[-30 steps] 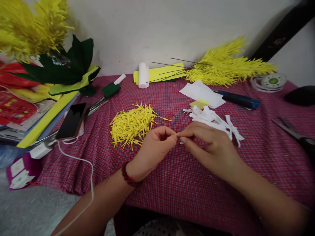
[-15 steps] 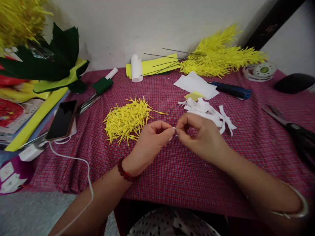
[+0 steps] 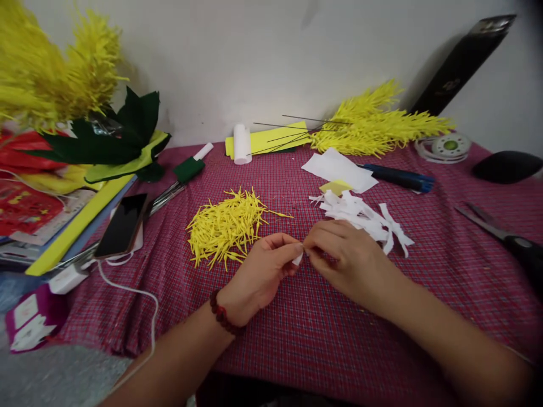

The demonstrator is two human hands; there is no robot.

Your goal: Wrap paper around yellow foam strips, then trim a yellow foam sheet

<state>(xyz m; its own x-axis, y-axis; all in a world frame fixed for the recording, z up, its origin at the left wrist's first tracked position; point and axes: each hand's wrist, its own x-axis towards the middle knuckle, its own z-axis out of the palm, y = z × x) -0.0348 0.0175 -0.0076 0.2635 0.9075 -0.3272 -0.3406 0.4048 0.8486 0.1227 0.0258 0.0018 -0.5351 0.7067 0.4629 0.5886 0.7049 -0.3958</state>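
A small white paper strip (image 3: 298, 259) is pinched between the thumb and fingers of my left hand (image 3: 265, 271). My right hand (image 3: 352, 265) meets it at the fingertips, pinched at the strip's upper end; the exact grip there is too small to make out. Left of my left hand lies a heap of yellow twisted paper pieces (image 3: 227, 226), with one piece sticking out to the right. Just beyond my right hand is a loose pile of white paper strips (image 3: 356, 209), partly covered by that hand.
Behind the strips lie white sheets (image 3: 339, 169) and a blue-handled cutter (image 3: 399, 177). Scissors (image 3: 504, 234) and a tape roll (image 3: 445, 147) are at right. Yellow fringed stems (image 3: 377, 127) and a white roll (image 3: 242, 144) stand at the back. A phone (image 3: 121, 226) and cable are at left.
The camera view has tilted up, so everything sits lower in the picture. My right fingers have closed in at the strip, and more of its white end shows below my left thumb.
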